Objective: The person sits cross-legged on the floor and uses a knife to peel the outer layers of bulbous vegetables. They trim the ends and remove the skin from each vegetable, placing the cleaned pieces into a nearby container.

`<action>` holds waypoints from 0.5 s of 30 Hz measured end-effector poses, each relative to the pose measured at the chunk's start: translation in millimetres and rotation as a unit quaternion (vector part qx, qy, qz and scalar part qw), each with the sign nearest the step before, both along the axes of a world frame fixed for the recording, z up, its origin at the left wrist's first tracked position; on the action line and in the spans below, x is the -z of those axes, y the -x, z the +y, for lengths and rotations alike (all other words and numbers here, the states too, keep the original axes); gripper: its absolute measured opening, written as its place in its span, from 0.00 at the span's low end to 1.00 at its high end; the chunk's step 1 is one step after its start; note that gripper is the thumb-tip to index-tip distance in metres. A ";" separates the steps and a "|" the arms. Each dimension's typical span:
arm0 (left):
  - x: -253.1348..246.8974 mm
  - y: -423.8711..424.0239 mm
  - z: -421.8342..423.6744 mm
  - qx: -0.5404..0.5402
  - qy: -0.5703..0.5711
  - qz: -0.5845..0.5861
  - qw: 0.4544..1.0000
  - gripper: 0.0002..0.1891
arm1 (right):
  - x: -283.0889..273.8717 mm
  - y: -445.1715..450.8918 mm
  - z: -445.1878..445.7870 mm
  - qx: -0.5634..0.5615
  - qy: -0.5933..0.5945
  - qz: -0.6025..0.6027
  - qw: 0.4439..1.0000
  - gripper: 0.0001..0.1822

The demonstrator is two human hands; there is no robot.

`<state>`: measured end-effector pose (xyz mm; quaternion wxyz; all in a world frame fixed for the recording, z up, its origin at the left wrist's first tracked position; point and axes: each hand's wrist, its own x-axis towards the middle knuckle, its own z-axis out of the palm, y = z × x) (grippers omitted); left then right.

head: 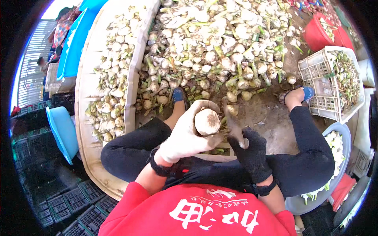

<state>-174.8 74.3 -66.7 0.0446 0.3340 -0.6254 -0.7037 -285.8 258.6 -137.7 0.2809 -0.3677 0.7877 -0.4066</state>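
Observation:
My left hand (184,137), in a white glove, holds a garlic bulb (207,121) whose brownish root end faces up. Just to its right, my right hand (251,150), in a black glove with a bare thumb tip, is closed on a blurred tool (233,125) that looks like a knife; its blade points away from me. Beyond both hands spreads a large heap of garlic bulbs (212,56) with green and pale stems, some lying loose on the ground between my feet.
More bulbs lie in a long pale tray (88,118) at left. A plastic crate (317,79) of trimmings, a red tub (317,32) and a grey basin (307,205) with cut stems stand at right. Blue basins (63,132) and black crates (63,206) are at left; a person (60,31) is far left.

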 end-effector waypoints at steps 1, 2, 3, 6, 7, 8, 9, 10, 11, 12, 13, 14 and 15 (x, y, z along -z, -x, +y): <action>-1.8 -11.8 -2.0 0.038 0.090 0.010 0.995 0.29 | -10.6 -0.9 -0.9 -0.054 0.011 0.102 0.993 0.12; -2.6 -21.7 -1.1 0.043 0.170 0.042 0.984 0.31 | -18.1 -1.6 -1.6 -0.112 0.030 0.122 0.986 0.16; -3.3 -29.2 1.1 0.048 0.248 0.076 0.965 0.33 | -29.4 -5.2 -3.8 -0.132 0.039 0.137 0.981 0.16; -29.6 -33.1 21.8 -0.004 0.349 0.014 0.937 0.32 | -63.5 -18.6 -15.6 -0.178 0.038 0.166 0.969 0.17; -33.8 -40.1 24.9 -0.019 0.354 0.008 0.935 0.31 | -73.0 -22.6 -19.0 -0.187 0.024 0.164 0.968 0.18; -35.7 -44.8 27.6 -0.034 0.356 0.003 0.934 0.31 | -76.8 -25.3 -19.7 -0.195 0.020 0.165 0.967 0.18; -37.4 -50.9 30.3 -0.044 0.359 -0.003 0.932 0.30 | -81.4 -28.3 -20.4 -0.204 0.017 0.166 0.965 0.18; -39.2 -55.7 31.4 -0.056 0.361 -0.008 0.931 0.30 | -83.8 -30.6 -20.0 -0.211 0.025 0.169 0.962 0.19; -38.8 -58.2 33.3 -0.068 0.363 -0.015 0.929 0.29 | -85.8 -32.5 -19.5 -0.219 0.032 0.173 0.960 0.20; -40.4 -61.5 36.2 -0.082 0.367 -0.020 0.927 0.29 | -65.7 -31.5 -12.7 -0.175 0.031 0.218 0.960 0.19; -37.8 -61.6 38.6 -0.093 0.368 -0.027 0.925 0.28 | -22.3 -26.7 1.7 -0.126 0.026 0.261 0.957 0.18; -35.8 -61.7 41.8 -0.123 0.362 -0.035 0.923 0.26 | 2.3 -20.5 13.5 -0.076 0.021 0.305 0.949 0.17; -39.4 -64.7 46.9 -0.140 0.375 -0.029 0.916 0.27 | 4.6 -18.4 24.1 -0.009 -0.011 0.263 0.965 0.15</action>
